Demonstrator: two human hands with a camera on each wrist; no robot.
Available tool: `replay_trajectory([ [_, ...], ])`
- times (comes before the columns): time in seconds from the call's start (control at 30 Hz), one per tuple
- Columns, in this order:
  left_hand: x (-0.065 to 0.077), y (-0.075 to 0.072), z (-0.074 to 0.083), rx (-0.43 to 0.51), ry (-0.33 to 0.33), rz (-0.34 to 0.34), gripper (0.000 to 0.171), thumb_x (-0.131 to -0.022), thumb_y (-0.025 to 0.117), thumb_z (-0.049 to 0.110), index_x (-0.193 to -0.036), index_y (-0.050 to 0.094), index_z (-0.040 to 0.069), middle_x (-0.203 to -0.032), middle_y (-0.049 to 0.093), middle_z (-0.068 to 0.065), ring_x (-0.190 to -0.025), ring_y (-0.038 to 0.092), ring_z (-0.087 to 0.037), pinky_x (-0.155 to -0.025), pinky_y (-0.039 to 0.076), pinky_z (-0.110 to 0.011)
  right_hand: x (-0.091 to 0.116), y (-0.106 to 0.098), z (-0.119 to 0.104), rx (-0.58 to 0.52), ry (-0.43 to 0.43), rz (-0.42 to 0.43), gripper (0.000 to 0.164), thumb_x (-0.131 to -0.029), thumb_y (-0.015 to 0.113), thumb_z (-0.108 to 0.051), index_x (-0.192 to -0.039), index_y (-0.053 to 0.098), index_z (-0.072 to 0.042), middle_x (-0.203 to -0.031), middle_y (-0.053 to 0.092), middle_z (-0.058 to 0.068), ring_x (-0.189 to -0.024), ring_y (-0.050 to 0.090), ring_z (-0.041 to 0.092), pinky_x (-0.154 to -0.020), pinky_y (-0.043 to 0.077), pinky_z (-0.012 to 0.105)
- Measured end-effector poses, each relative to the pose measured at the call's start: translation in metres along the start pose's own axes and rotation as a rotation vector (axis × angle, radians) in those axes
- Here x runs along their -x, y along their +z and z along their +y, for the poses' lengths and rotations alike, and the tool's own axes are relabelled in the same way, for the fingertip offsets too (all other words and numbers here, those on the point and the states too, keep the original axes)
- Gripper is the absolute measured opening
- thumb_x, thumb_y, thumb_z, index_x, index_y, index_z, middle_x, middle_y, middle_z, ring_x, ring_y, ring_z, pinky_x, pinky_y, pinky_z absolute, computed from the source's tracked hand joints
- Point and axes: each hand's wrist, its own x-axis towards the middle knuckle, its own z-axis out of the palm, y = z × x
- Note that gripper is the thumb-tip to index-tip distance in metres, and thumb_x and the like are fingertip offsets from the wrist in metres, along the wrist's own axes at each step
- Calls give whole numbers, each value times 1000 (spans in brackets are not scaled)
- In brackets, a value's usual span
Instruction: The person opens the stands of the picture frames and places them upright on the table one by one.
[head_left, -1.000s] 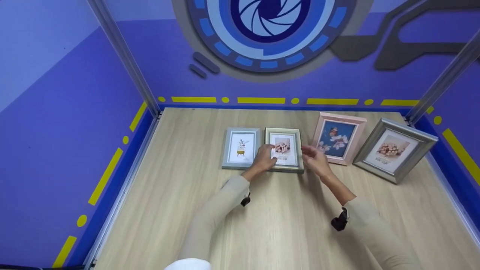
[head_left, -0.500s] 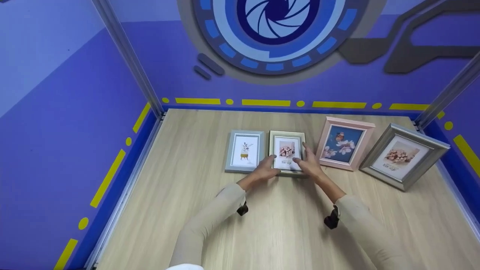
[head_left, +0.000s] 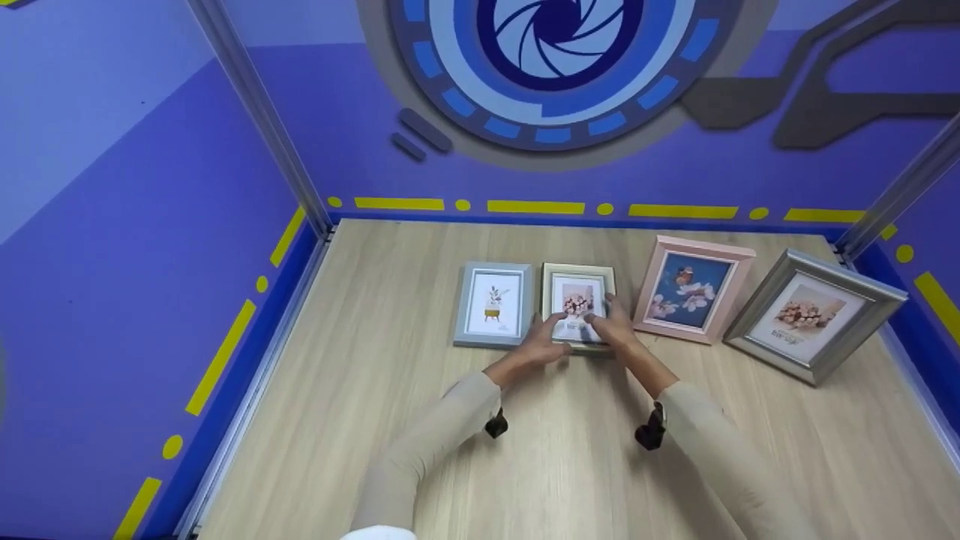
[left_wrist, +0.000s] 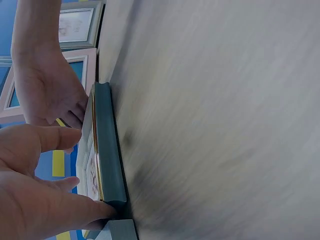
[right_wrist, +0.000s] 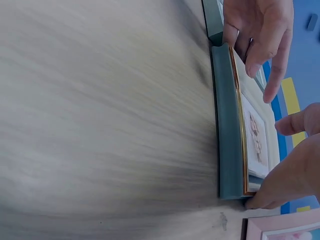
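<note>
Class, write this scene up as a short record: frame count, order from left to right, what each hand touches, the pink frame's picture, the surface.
frame count: four
order: light blue rectangular picture frame, pale gold rectangular picture frame, pink rectangular picture frame, silver-grey rectangular picture frame
left hand: pale gold frame's left side
right hand: its right side
pink frame's picture: pale blossoms on blue
surface: light wood-grain tabletop
</note>
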Motion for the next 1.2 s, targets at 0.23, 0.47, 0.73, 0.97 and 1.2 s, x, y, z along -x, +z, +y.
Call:
replay_trajectory([
  [0.23,-1,4,0,198,-38,15,67,-83,65,1,-148,49,7,-162,25,-33,-152,26,-45,-122,30,-53,1,-6,-2,-52,64,-33,77,-94,57,-9,-157,18,10,-163,19,35,-154,19,46,-127,20,53],
  [0.47,4,-3,2,275,-16,21,61,-90,59,-5,-147,52,13,-161,37,-19,-152,30,-38,-122,31,-52,7,-12,-8,-105,98,-66,79,-94,58,-11,-159,16,7,-166,15,32,-155,16,45,-127,20,53],
  [0.73,9,-9,5,328,-21,196,46,-91,55,-11,-132,66,6,-133,62,-20,-109,57,-21,-69,40,-19,11,-15,-16,-129,95,-52,79,-95,58,-9,-158,14,11,-165,16,34,-156,16,43,-128,18,50],
  [0.97,11,-12,3,369,-31,347,47,-85,65,-14,-129,69,2,-126,71,-18,-115,67,-25,-84,55,-22,21,-16,-25,-107,77,-51,82,-94,57,-10,-157,11,15,-165,13,35,-156,12,44,-129,13,50],
  [1.2,16,-21,4,406,-91,346,66,-80,70,-16,-142,58,4,-139,62,-22,-130,61,-37,-101,56,-37,29,-16,-33,-215,67,-43,80,-98,54,-8,-159,5,11,-168,5,31,-158,5,43,-129,11,52],
])
